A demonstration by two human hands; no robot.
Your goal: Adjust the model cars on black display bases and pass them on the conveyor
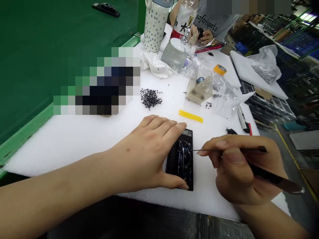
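Note:
A flat black case (188, 186) with a carbon-like texture and light lettering at its top lies on the white foam sheet. On it sits a glossy black curved part (184, 156). My left hand (154, 149) spans the case, index fingertip at the upper end and thumb at the lower end, steadying it. Between the fingers of my right hand (239, 166) is a thin pointed tool (256, 149), its tip at the right edge of the glossy part. A second dark tool (279, 181), with a rounded metal end like tweezers, lies across the same hand.
Small black pieces (150, 99) are heaped beyond my left hand, near a yellow strip (190, 116). Behind stand a clear bin (199, 89), a glass mug (176, 54) and a dotted bottle (156, 26). A cutter (243, 119) lies right. Another person's hands (205, 36) are opposite.

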